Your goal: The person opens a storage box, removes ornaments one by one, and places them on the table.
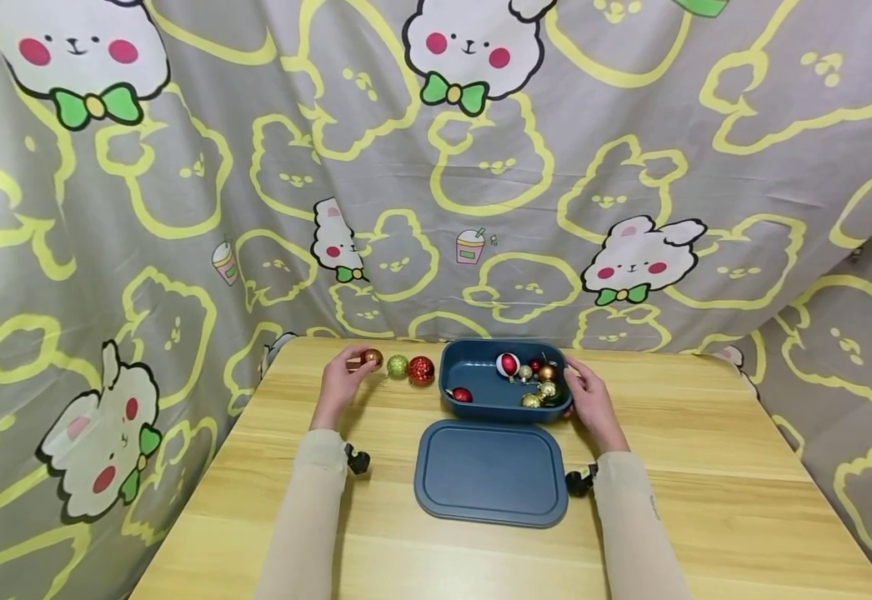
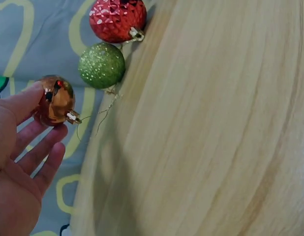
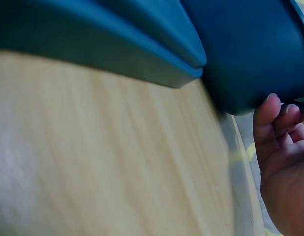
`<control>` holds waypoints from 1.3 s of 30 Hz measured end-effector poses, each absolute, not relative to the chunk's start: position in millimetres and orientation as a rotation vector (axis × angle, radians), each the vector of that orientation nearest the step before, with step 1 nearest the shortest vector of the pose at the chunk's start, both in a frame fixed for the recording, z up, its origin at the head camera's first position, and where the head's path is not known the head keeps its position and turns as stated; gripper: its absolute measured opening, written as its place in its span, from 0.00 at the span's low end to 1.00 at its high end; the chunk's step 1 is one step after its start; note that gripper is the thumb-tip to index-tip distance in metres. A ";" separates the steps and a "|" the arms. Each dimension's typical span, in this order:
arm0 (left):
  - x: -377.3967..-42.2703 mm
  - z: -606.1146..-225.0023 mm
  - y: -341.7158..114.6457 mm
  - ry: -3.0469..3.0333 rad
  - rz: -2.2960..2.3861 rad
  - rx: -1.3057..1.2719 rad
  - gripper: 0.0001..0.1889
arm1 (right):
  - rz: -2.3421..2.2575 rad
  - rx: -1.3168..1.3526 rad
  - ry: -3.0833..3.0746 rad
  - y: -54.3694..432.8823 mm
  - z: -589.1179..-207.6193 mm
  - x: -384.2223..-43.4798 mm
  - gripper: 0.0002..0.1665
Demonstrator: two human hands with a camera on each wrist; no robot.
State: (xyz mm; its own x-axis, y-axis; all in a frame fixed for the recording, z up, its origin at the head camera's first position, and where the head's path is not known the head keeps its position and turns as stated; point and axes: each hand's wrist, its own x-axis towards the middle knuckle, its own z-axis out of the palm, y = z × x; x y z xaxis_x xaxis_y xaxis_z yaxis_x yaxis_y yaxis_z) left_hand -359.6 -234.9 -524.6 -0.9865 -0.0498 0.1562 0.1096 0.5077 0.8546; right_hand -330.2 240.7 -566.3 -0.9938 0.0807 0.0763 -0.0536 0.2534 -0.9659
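Between thumb and fingers, my left hand [image 1: 340, 383] pinches a shiny copper bauble [image 2: 56, 101] with a metal cap and a thin thread. Beside it are a glittery green bauble [image 2: 102, 66] and a faceted red bauble [image 2: 117, 19], in a row on the table. My right hand [image 1: 592, 398] grips the right end of a blue lidless box [image 1: 481, 412], its thumb against the outer wall in the right wrist view. Inside the box lie a red-and-white bauble [image 1: 508, 365], a red one [image 1: 462, 395] and several gold ones, mostly at the right end.
A flat blue lid [image 1: 490, 473] lies on the wooden table [image 1: 706, 500] just in front of the box. Behind the table's far edge hangs a grey curtain [image 1: 406, 183] with cartoon bears and rabbits.
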 end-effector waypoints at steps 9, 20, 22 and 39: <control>-362.1 -532.6 -236.4 -2.587 -1.481 -0.005 0.23 | 1.854 -0.026 -2.392 241.6 -569.4 -332.8 0.33; -368.3 -545.6 -233.7 -2.614 -1.419 0.094 0.21 | 1.855 -0.003 -2.398 240.9 -567.7 -331.3 0.32; -368.8 -546.8 -233.0 -2.612 -1.423 0.098 0.21 | 1.869 -0.011 -2.400 241.7 -567.5 -331.4 0.33; -371.3 -550.5 -229.8 -2.648 -1.463 0.083 0.24 | 1.847 -0.011 -2.411 239.8 -567.3 -329.2 0.34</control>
State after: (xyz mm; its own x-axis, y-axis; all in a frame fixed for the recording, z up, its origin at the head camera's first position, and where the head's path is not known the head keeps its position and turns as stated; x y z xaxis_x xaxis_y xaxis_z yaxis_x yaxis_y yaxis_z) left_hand -371.3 -229.8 -550.5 -0.9919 -0.1036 0.0741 0.0076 0.5327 0.8463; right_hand -329.2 239.8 -567.3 -0.9945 0.0691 0.0788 -0.0581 0.2625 -0.9632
